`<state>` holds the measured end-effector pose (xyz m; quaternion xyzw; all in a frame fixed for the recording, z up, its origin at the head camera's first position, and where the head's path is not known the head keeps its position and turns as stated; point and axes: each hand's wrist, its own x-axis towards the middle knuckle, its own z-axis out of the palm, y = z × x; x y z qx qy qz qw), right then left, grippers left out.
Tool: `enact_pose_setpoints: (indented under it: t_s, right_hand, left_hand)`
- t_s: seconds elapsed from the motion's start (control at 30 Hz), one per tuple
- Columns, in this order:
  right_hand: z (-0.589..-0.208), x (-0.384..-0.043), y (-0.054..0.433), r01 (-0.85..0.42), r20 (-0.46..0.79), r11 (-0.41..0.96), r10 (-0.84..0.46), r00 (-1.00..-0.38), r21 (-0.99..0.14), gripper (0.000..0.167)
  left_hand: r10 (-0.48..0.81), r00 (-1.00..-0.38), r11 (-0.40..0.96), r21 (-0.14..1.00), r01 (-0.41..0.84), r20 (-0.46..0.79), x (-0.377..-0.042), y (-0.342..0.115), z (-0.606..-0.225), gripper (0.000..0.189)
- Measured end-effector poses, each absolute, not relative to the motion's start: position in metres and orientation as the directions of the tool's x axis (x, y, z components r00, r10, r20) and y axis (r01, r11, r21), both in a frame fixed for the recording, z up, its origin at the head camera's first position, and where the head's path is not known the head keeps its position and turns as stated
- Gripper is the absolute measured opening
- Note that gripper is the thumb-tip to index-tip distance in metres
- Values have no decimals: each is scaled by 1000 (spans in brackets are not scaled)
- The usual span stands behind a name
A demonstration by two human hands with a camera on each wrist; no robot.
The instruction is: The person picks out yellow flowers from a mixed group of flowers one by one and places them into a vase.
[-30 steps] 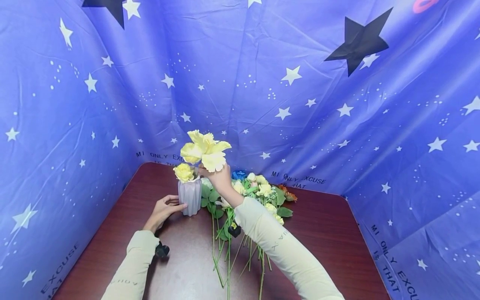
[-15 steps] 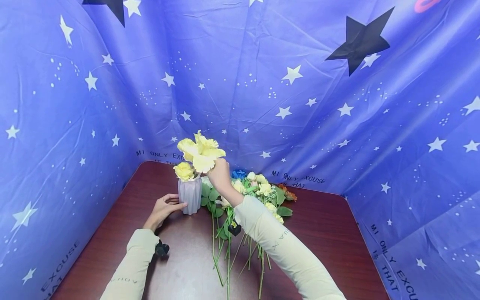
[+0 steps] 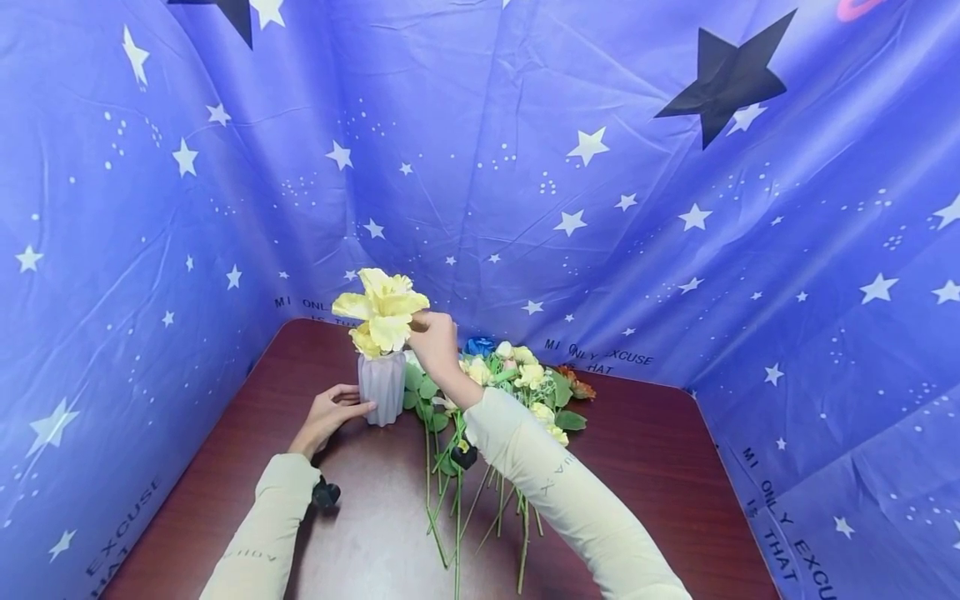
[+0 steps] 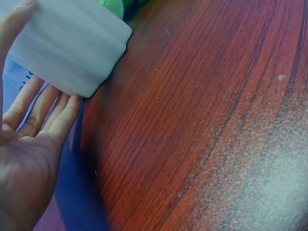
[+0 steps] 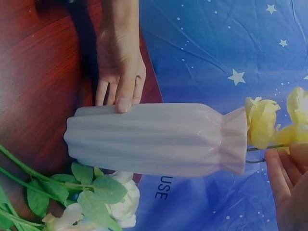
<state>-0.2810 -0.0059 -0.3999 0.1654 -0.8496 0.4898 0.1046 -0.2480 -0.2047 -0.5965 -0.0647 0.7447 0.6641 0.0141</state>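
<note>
A pale fluted vase (image 3: pixel 382 390) stands upright on the table; in the right wrist view the vase (image 5: pixel 154 137) appears sideways. My left hand (image 3: pixel 330 417) steadies its lower part, thumb on the near side and fingers behind. In the left wrist view those fingers (image 4: pixel 65 115) lie against the vase wall. A yellow rose (image 5: pixel 262 122) sits at the mouth of the vase. Just above it, my right hand (image 3: pixel 437 343) pinches the stem of a large ruffled yellow flower (image 3: pixel 386 307). Two thin stems run into the vase mouth; the rose is partly hidden behind the large bloom.
Right of the vase lies a pile of cut flowers (image 3: pixel 528 375), mostly pale yellow and white, their long green stems (image 3: pixel 457 533) pointing toward me. A blue flower (image 3: pixel 480 346) and an orange flower (image 3: pixel 577 383) lie among them. Star-printed blue cloth (image 3: pixel 480 208) encloses the table.
My right hand has moved the large yellow flower left and slightly down, from beside the rose to over it, covering part of it. The left hand and vase stay put.
</note>
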Motion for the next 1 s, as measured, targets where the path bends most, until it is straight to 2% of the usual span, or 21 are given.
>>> enact_pose_setpoints:
  t_s: [0.07, 0.2, 0.3, 0.43, 0.5, 0.63, 0.8, 1.0]
  right_hand:
    - [-398, -280, -4, -373, 334, 435, -167, -928, -820, 15]
    - [-394, -277, -2, -352, 321, 383, -146, -936, -854, 26]
    - [-391, -275, -1, -377, 346, 390, -150, -926, -840, 22]
    - [-392, -274, 2, -387, 371, 423, -122, -920, -819, 43]
    - [-395, -274, 4, -362, 357, 435, -98, -929, -824, 45]
    - [-401, -273, 5, -315, 313, 442, -80, -946, -840, 36]
    - [-409, -274, 8, -288, 291, 447, -64, -954, -847, 33]
    - [-416, -276, 9, -302, 307, 472, -69, -949, -828, 26]
  left_hand:
    - [-72, -992, 115, 987, -113, -105, -250, -203, -594, 63]
    - [-75, -991, 130, 985, -116, -106, -250, -202, -591, 63]
    - [-87, -990, 150, 981, -123, -110, -247, -202, -590, 63]
    - [-89, -989, 157, 979, -128, -115, -241, -202, -590, 63]
    - [-84, -990, 155, 980, -124, -112, -238, -201, -590, 63]
    - [-87, -991, 139, 984, -115, -104, -236, -203, -591, 62]
    - [-82, -990, 125, 985, -122, -113, -237, -199, -591, 62]
    - [-83, -991, 112, 987, -111, -102, -235, -199, -589, 63]
